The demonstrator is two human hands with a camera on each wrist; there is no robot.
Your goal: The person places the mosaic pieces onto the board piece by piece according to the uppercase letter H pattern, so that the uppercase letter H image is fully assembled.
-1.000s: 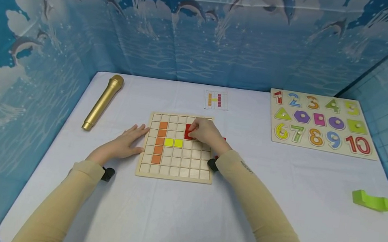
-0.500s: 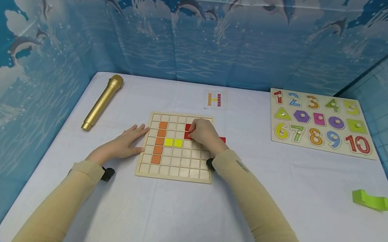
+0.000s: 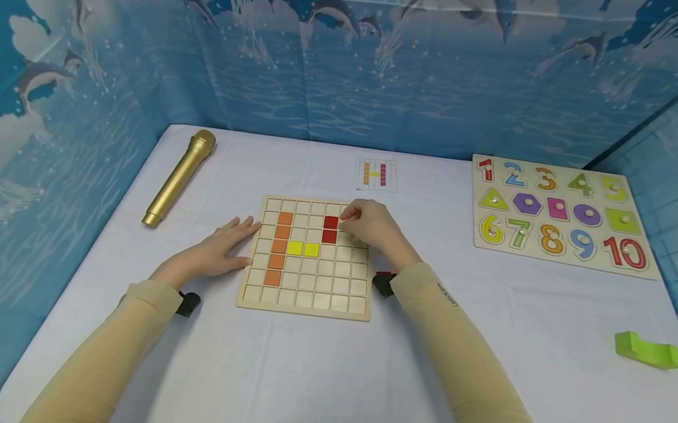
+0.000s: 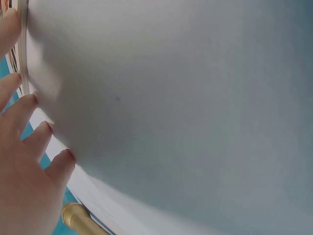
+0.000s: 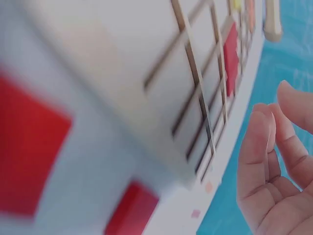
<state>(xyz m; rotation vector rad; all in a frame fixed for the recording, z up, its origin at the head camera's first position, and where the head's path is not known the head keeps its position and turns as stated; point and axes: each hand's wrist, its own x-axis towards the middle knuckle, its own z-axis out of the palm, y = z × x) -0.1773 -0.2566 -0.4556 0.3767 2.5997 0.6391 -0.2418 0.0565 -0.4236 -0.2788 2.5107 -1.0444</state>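
A wooden grid board [image 3: 304, 300] lies on the white table, with a column of orange tiles [image 3: 279, 246], two yellow tiles [image 3: 303, 249] and two red tiles [image 3: 330, 230] set in its squares. My left hand [image 3: 214, 252] rests with spread, straight fingers along the board's left edge; its fingertips [image 4: 32, 100] touch the edge. Just right of the red tiles, my right hand [image 3: 375, 229] hovers over the board. Its thumb and fingers [image 5: 257, 132] are loosely bent and hold nothing. Loose red tiles [image 5: 132, 210] lie beside the board, mostly hidden by my right wrist in the head view.
A small card [image 3: 378, 175] with an H-shaped colour pattern lies behind the board. At the back left is a gold microphone [image 3: 179, 180]. A number-and-shape puzzle board [image 3: 562, 223] lies at the back right, and a green curved block [image 3: 648, 351] farther forward on the right.
My right hand has let go of a red tile and moved slightly right and away, uncovering the two red tiles in the grid. My left hand stays in place.
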